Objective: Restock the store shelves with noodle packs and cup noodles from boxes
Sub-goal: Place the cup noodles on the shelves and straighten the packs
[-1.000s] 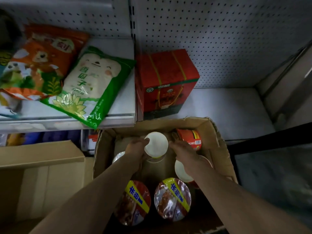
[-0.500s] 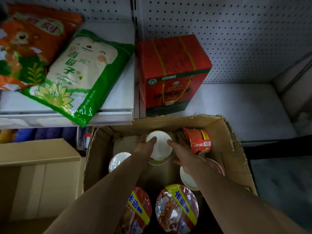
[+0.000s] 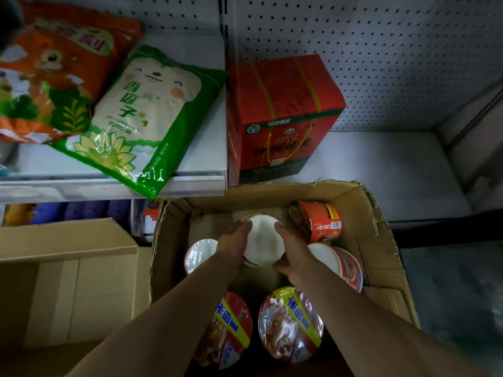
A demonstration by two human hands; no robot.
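Between left hand [image 3: 234,242] and right hand [image 3: 292,250], gripped, sits cup noodle [image 3: 263,244]

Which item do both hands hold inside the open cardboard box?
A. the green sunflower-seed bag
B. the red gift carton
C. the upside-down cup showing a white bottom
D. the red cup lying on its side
C: the left hand and right hand flank the upside-down white-bottomed cup.

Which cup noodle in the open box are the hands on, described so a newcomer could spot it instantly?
Find the open cardboard box below the red gift carton. At its middle, toward the back, an upturned cup shows a plain white base, with the left hand and right hand gripping its sides. The other cups are untouched, and the two nearest the camera show printed lids.
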